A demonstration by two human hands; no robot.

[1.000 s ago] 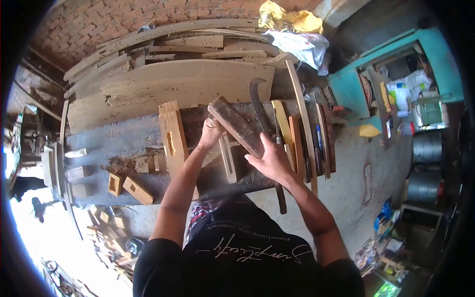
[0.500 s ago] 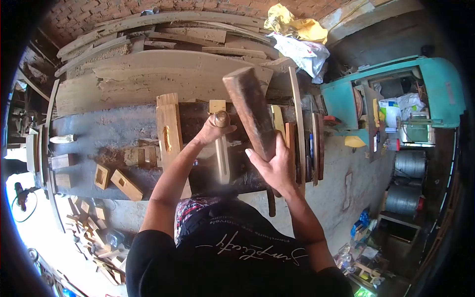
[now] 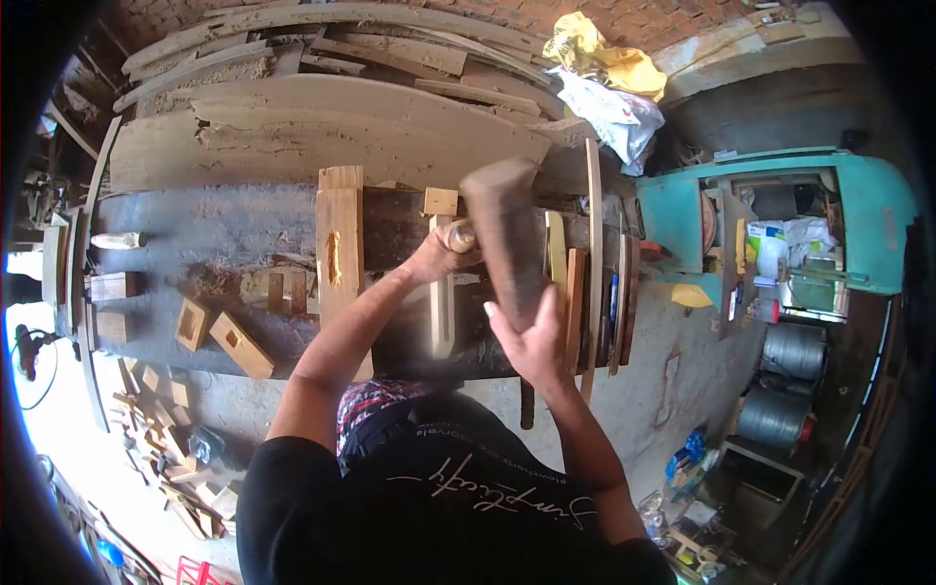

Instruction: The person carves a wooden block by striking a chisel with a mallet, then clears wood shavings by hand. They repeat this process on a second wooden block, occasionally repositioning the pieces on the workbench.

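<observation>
My left hand (image 3: 436,255) is wrapped around an upright chisel; only the round butt of its wooden handle (image 3: 461,237) shows, and the blade is hidden below. Beneath that hand lies a pale, narrow wood piece (image 3: 443,322) with a long groove. A small wood block (image 3: 441,201) touches or nearly touches its far end. In my right hand (image 3: 532,348) is a thick, dark wooden mallet (image 3: 505,234), slightly blurred, its broad end raised beside the chisel handle. To the left lies a mortised board (image 3: 338,219) with a rough cut hole.
The dark workbench (image 3: 234,219) carries two small mortised blocks (image 3: 242,346) at left and several upright strips (image 3: 594,224) at right. Long planks (image 3: 341,122) lie along the back. A teal machine (image 3: 868,214) stands right; wood offcuts (image 3: 171,439) litter the floor at left.
The mallet's broad end has swung a little right and down, closer to the chisel handle. My left hand stays on the chisel. The whole view has shifted slightly.
</observation>
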